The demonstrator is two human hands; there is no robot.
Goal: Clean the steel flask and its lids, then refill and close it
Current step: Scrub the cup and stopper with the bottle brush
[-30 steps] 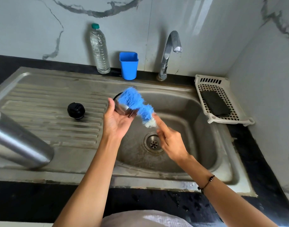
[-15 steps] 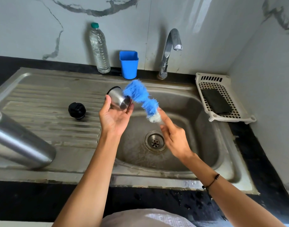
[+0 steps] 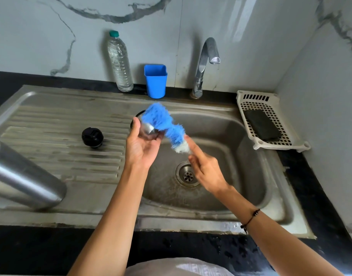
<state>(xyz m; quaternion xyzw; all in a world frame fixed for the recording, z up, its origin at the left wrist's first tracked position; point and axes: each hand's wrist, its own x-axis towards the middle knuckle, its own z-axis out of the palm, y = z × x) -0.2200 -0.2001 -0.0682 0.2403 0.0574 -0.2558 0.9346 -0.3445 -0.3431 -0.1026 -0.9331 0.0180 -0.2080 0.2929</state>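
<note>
My left hand (image 3: 140,145) grips the steel cup lid (image 3: 146,127) over the left edge of the sink basin (image 3: 241,156). A blue bottle brush (image 3: 164,124) lies across the lid, and its bristles hide most of it. My right hand (image 3: 206,170) holds the brush by its handle, index finger stretched along it. The steel flask (image 3: 21,176) lies on its side at the near left of the draining board. A black stopper lid (image 3: 92,137) stands on the ribbed board, left of my left hand.
A clear water bottle (image 3: 119,60) and a blue cup (image 3: 155,80) stand at the back edge. The tap (image 3: 205,64) is off, right of them. A white rack (image 3: 270,124) with a dark sponge (image 3: 262,124) sits on the right counter. The drain (image 3: 188,174) is below my right hand.
The brush head has swung back over the steel lid, covering it after the lid showed bare half a second ago. Both hands stay over the basin.
</note>
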